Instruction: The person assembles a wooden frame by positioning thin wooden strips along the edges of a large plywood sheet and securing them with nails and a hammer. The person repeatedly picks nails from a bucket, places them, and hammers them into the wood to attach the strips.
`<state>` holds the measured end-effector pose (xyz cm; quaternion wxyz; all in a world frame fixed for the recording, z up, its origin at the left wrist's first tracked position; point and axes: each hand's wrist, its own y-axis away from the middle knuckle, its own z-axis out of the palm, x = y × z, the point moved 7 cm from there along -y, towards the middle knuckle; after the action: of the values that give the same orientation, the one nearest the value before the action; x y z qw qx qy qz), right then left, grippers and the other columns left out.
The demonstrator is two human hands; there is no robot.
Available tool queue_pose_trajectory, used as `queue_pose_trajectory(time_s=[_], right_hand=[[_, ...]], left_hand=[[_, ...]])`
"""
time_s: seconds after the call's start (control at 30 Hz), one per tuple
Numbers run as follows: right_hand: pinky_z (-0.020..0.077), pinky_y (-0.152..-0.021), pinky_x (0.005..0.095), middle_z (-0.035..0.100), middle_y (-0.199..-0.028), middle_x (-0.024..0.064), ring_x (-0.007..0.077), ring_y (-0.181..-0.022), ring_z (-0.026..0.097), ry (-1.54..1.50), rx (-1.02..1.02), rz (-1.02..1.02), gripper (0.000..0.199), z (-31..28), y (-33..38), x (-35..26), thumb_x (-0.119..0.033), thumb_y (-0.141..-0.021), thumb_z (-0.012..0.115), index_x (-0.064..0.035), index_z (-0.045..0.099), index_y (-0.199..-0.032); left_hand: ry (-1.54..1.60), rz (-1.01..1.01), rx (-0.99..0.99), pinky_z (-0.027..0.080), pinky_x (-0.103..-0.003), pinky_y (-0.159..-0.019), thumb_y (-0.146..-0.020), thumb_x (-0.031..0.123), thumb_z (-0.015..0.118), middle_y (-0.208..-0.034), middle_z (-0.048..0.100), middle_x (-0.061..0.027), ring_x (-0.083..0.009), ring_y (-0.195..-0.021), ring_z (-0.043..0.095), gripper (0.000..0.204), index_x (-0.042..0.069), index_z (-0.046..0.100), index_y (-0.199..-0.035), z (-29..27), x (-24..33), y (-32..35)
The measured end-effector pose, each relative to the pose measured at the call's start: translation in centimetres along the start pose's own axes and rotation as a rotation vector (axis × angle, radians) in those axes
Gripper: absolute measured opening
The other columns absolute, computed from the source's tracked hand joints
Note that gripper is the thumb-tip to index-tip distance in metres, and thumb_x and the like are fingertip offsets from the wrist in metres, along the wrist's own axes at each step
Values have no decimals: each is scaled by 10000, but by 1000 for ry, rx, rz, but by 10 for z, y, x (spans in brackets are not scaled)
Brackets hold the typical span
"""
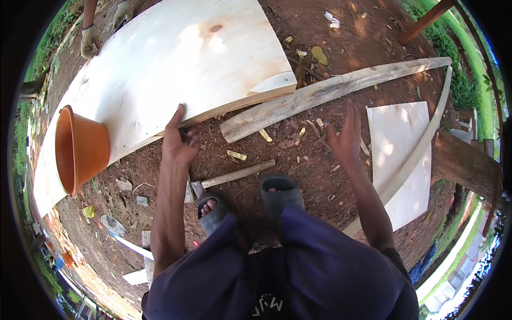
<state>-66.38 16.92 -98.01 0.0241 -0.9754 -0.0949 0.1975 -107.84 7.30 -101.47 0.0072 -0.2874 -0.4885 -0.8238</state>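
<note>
A large pale plywood sheet [176,58] stretches across the upper left, raised at its near edge. My left hand [181,140] is at that edge, thumb over the top face and fingers curled below, closed on the sheet. My right hand [345,136] hangs over the soil with its fingers stretched out, holding nothing. It is between a rough wooden plank [298,92] and a smaller pale board [402,144]. At the sheet's far left edge are another person's gloved hands [89,42], one touching or close to it.
An orange bucket [88,152] stands by the sheet's left side. A hammer [237,173] with a wooden handle lies before my feet. One long curved wooden strip [410,160] crosses the smaller board. Yellow scraps [265,135] dot the soil, and a tree trunk [469,162] lies right.
</note>
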Motion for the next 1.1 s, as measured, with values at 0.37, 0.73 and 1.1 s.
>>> queue_pose_trajectory(time_s=[0.37,0.73,1.1], right_hand=[[180,-1247,518,393,-1559,113,321,-1483,306,538,-388,-359,949,12,-144,74,-509,-822,757,-78,321,-1546],[356,-1125,495,527,-1395,183,342,-1336,458,564,-441,-517,875,21,-159,47,-544,-792,763,-34,469,-1440],[293,-1177,534,488,-1466,206,370,-1395,422,533,-436,-363,895,26,-159,46,-571,-799,757,-11,478,-1439]], left_hand=[[-37,25,54,277,-230,-429,-867,335,809,-743,527,-16,-99,-540,399,325,121,577,-943,5,-4,-1],[-30,-11,128,274,-231,-425,-911,335,767,-752,472,-17,-103,-541,422,349,93,553,-1042,-1,-11,-3],[78,-36,84,283,-227,-421,-962,358,697,-797,495,-28,-112,-587,463,274,153,572,-1093,-4,-20,-14]])
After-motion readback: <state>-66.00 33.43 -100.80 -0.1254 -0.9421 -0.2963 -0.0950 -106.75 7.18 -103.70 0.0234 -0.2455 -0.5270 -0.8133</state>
